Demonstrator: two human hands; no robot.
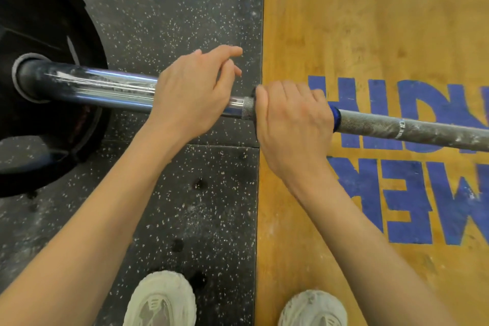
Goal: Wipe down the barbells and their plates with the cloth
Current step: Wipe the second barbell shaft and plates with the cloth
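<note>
Plate (39, 119) sits far left on the barbell (105, 87). Your left hand (190, 95) rests loose-fingered on the chrome sleeve; steady it there. Your right hand (291, 124) grips the collar end; no cloth shows, so fetch it first.

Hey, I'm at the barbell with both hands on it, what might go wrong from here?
No cloth is in view, so bare skin may just smear the chalky residue on the knurled shaft. The right hand grips the bar beside the blue ring; if the chrome sleeve spins, the left hand, resting loosely on it, could slip. The shoes stand close under the bar.
</note>
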